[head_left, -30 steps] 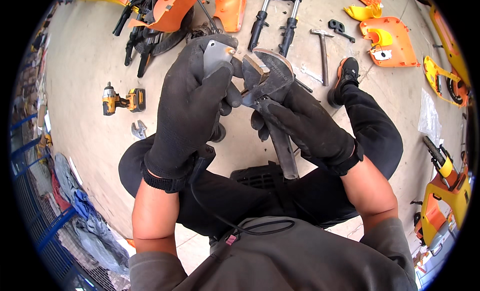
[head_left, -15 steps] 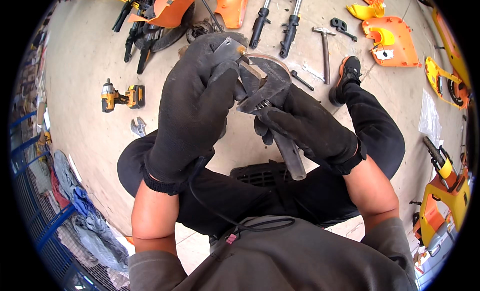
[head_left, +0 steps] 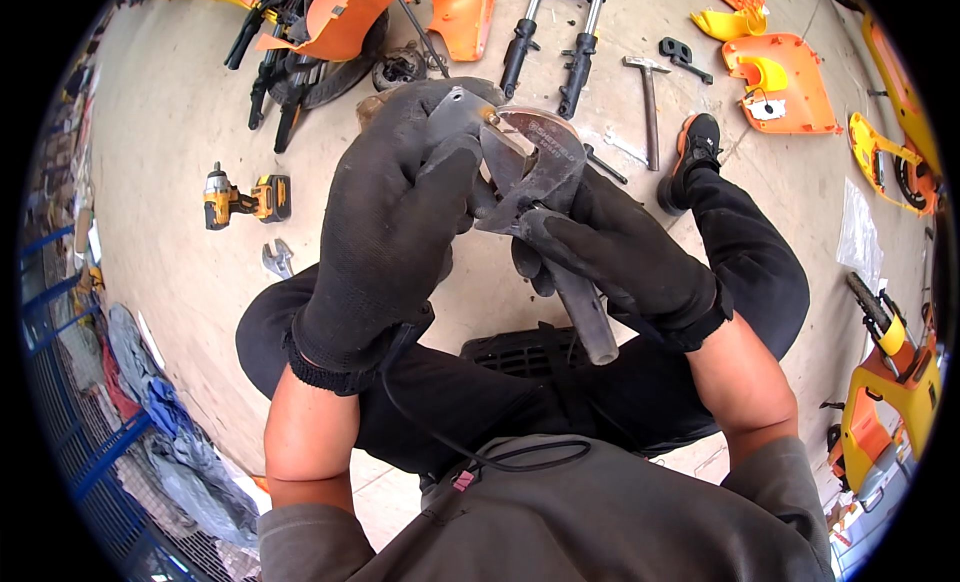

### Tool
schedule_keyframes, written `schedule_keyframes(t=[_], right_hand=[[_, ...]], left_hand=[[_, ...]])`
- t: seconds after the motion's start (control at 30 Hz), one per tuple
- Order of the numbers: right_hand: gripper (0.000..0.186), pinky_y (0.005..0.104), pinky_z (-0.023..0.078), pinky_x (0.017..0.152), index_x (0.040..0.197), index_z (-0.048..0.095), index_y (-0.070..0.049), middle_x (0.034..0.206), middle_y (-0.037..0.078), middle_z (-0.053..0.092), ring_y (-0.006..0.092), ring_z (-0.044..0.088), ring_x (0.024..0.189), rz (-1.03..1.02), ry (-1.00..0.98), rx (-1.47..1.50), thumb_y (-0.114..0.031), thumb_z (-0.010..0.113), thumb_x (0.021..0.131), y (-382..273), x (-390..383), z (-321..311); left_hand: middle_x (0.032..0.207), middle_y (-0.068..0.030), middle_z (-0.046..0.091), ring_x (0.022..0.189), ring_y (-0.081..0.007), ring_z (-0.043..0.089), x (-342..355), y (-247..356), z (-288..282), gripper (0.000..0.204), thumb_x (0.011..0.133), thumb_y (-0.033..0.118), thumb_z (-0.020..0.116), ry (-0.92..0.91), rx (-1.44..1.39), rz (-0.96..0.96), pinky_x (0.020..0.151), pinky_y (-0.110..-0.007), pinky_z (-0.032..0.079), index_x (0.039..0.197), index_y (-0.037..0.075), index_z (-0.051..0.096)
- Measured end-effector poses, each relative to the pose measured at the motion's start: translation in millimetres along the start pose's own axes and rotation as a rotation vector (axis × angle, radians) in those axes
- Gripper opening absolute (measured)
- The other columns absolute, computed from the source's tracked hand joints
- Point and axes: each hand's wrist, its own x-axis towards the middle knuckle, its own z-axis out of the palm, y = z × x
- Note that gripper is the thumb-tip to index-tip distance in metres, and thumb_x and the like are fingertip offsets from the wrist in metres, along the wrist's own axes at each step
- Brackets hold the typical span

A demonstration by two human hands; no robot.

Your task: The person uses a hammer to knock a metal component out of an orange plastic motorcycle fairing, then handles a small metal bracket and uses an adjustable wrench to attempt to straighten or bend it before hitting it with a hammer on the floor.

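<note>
Near the centre my gloved left hand point(head_left: 385, 227) grips a small grey metal plate point(head_left: 448, 114) with holes and a rusty spot at its corner. My gloved right hand point(head_left: 625, 257) is closed around a large adjustable wrench point(head_left: 548, 150) just below its wide jaw; the dark tubular handle point(head_left: 590, 327) points down toward my lap. The plate's corner is at the wrench jaw, touching or nearly so; the exact contact is hard to make out. Some fingers of both hands are hidden behind what they hold.
On the floor lie a cordless impact driver point(head_left: 268, 198) and smaller wrench point(head_left: 277, 257) at left, a hammer point(head_left: 652, 117), fork tubes point(head_left: 523, 52) and orange panels point(head_left: 785, 92) ahead. Yellow scooter parts point(head_left: 862, 422) stand at right. Blue racking point(head_left: 45, 322) with cloths lines the left side.
My left hand has shifted right with the plate, bringing its corner against or closer to the wrench jaw. The wrench has moved slightly down and right in my right hand's grip.
</note>
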Motion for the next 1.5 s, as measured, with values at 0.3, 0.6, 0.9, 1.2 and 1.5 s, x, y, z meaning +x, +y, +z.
schedule_keyframes(t=[0.3, 0.6, 0.9, 1.2, 1.5], right_hand=[[0.027, 0.0278, 0.055, 0.069, 0.122, 0.052, 0.001, 0.093, 0.008, 0.063, 0.0126, 0.063, 0.077, -0.027, -0.007, -0.007, -0.016, 0.055, 0.101, -4, 1, 2], [0.029, 0.0269, 0.054, 0.067, 0.126, 0.052, -0.002, 0.097, 0.006, 0.064, 0.0105, 0.061, 0.077, 0.059, 0.036, -0.034, -0.019, 0.055, 0.102, -3, -1, 2], [0.028, 0.0283, 0.055, 0.07, 0.123, 0.053, 0.002, 0.099, 0.009, 0.064, 0.0128, 0.063, 0.08, -0.063, -0.041, 0.034, -0.016, 0.054, 0.102, 1, 1, 1], [0.026, 0.0279, 0.054, 0.066, 0.119, 0.056, 0.002, 0.093, 0.007, 0.064, 0.0116, 0.062, 0.075, -0.023, 0.002, -0.012, -0.017, 0.055, 0.101, 0, 1, 1], [0.028, 0.0269, 0.053, 0.066, 0.123, 0.052, 0.001, 0.094, 0.008, 0.062, 0.012, 0.062, 0.078, -0.04, -0.033, 0.081, -0.018, 0.053, 0.101, 3, 0, 3]], left_hand=[[0.08, -0.0019, 0.061, 0.067, -0.0055, 0.053, -1, 13, 0, 0.031, 0.095, 0.011, 0.051, -0.012, -0.221, -0.264, 0.059, -0.022, 0.043, 0.122, -0.002, 0.059], [0.103, -0.0076, 0.063, 0.088, -0.0101, 0.059, 1, 13, -2, 0.038, 0.096, 0.011, 0.047, -0.096, -0.142, -0.236, 0.076, -0.024, 0.048, 0.13, -0.004, 0.052], [0.12, -0.0134, 0.062, 0.108, -0.0168, 0.061, -1, 13, -5, 0.041, 0.097, 0.012, 0.047, -0.071, -0.12, -0.23, 0.092, -0.029, 0.05, 0.133, -0.007, 0.049], [0.08, -0.0009, 0.062, 0.064, -0.006, 0.053, 0, 13, 2, 0.03, 0.097, 0.015, 0.052, -0.031, -0.155, -0.23, 0.057, -0.023, 0.042, 0.121, -0.001, 0.06], [0.084, -0.003, 0.062, 0.072, -0.0071, 0.055, 1, 7, 6, 0.029, 0.098, 0.014, 0.05, 0.033, -0.039, -0.049, 0.064, -0.022, 0.044, 0.119, -0.002, 0.061]])
